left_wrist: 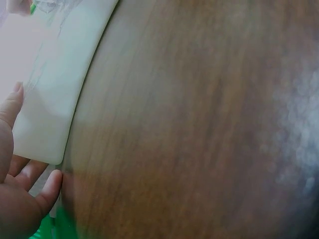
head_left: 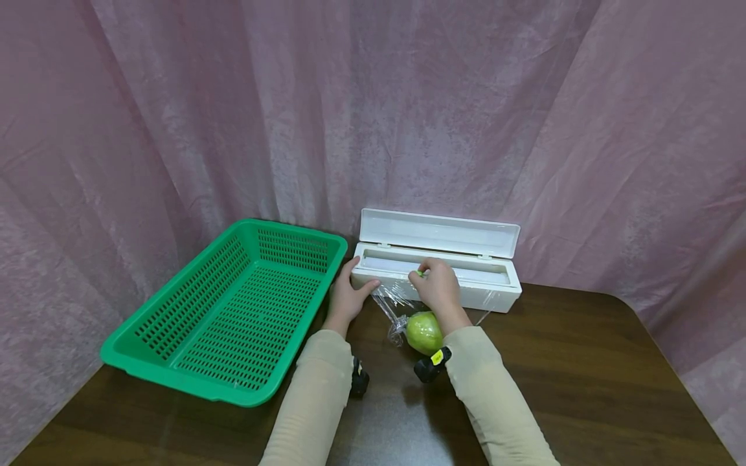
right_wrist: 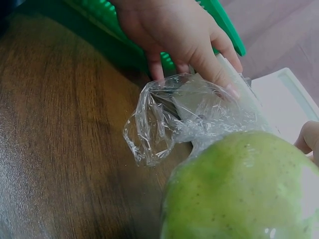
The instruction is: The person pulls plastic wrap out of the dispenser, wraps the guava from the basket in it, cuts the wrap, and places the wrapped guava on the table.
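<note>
A white cling film box (head_left: pixel 495 299) stands on the table with its lid raised and a roll inside. My left hand (head_left: pixel 346 298) grips the box's left end, thumb on the front face. At the box's front edge, my right hand (head_left: pixel 440 288) pinches a small green slider (head_left: pixel 420 274), mostly covered by the fingers. A round green fruit (head_left: pixel 424 332) with speckled skin sits before the box, wrapped in clear film. Crumpled cling film (right_wrist: pixel 154 129) bunches beside the fruit and stretches up to the box front. The left wrist view shows the box's end between thumb and fingers.
A green slotted plastic basket (head_left: pixel 230 395) is to the left, its right rim close to my left hand. Pink curtains (head_left: pixel 408 129) hang right behind the box. The brown wooden table (head_left: pixel 583 375) extends to the right.
</note>
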The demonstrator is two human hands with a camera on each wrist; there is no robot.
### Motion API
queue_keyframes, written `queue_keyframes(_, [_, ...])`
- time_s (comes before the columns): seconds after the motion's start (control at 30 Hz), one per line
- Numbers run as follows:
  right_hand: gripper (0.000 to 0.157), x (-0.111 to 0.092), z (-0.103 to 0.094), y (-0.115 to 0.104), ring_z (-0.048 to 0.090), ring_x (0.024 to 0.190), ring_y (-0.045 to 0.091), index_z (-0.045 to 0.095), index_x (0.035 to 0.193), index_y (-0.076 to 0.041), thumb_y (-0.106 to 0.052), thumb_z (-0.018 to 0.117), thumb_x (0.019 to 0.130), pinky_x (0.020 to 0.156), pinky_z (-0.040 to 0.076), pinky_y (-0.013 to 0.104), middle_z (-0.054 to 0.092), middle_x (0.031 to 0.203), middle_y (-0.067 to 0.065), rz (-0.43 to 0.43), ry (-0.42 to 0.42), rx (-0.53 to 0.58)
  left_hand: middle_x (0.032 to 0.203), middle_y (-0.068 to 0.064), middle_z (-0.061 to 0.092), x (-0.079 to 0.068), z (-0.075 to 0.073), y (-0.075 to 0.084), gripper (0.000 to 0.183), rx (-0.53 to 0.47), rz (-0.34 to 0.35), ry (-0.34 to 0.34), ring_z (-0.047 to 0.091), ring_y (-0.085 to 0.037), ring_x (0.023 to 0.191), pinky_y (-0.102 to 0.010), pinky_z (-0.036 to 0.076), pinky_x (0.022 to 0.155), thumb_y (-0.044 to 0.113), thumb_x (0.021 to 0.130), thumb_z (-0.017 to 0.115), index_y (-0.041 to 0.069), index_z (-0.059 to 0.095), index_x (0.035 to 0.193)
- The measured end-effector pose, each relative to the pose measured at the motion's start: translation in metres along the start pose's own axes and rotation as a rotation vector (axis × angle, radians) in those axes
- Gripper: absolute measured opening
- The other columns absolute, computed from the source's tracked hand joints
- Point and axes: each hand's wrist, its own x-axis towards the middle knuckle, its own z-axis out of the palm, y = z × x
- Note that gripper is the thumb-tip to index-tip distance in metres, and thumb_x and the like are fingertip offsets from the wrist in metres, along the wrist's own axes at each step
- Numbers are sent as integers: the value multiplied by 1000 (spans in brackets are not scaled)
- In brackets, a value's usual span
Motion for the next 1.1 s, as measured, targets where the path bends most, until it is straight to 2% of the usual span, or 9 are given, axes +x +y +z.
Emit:
queue_keyframes(0.17, [19,0,0,0,53,64,17,64,90,-8,-25,61,82,72,50,39,66,99,10,4,9,4,149,-6,39,-1,-1,1,73,-2,-1,-3,34,-26,139,-43,29,114,30,81,75,18,39,144])
queue_keyframes(0.43, [26,-1,1,1,54,63,16,65,101,-8,-26,61,83,70,50,37,67,105,10,23,3,18,150,-6,38,-2,-2,3,74,-4,-7,-16,32,-27,140,-44,28,114,31,82,74,18,38,145])
queue_keyframes(0.63, [25,-1,0,0,52,62,17,65,100,-7,-25,59,83,69,49,37,67,95,9,26,11,14,150,-7,39,-2,-1,3,74,-8,-5,-14,33,-27,139,-44,29,113,31,82,74,18,38,145])
queue_keyframes(0.87, [25,-1,-1,1,46,53,13,64,102,-8,-25,57,85,59,45,31,59,66,3,53,-11,27,150,-7,39,-2,-2,3,74,-3,-1,-8,34,-26,139,-43,29,114,32,81,74,18,38,145])
queue_keyframes(1.1, [25,-1,0,2,46,52,13,64,100,-7,-24,58,84,60,45,30,56,63,2,46,1,36,149,-7,39,-2,-2,2,74,-8,10,-8,33,-26,139,-43,29,113,31,81,74,17,39,144])
